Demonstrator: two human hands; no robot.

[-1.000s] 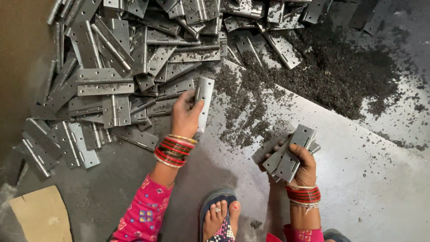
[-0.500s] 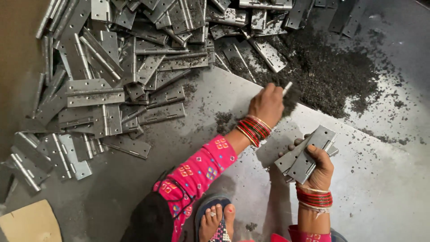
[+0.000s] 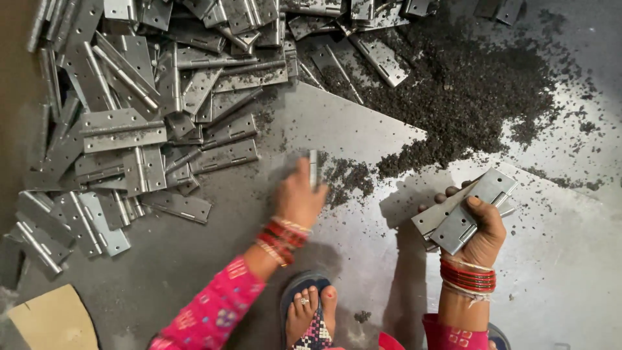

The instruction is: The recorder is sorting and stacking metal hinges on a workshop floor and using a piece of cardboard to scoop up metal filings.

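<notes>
While the right hand clamps a stack of hinges, thumb on top, the left hand, blurred, pinches one hinge upright over the metal sheet. Best done w/ edges squared before adding. Hinge pile lies left, grit upper right.

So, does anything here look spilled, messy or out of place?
Yes. Dark gritty debris lies spread over the metal sheet, thickest at the upper right. The hinges lie in a loose heap at all angles, not stacked. The left hand holds one hinge, blurred; the right hand grips a small stack of hinges.
</notes>
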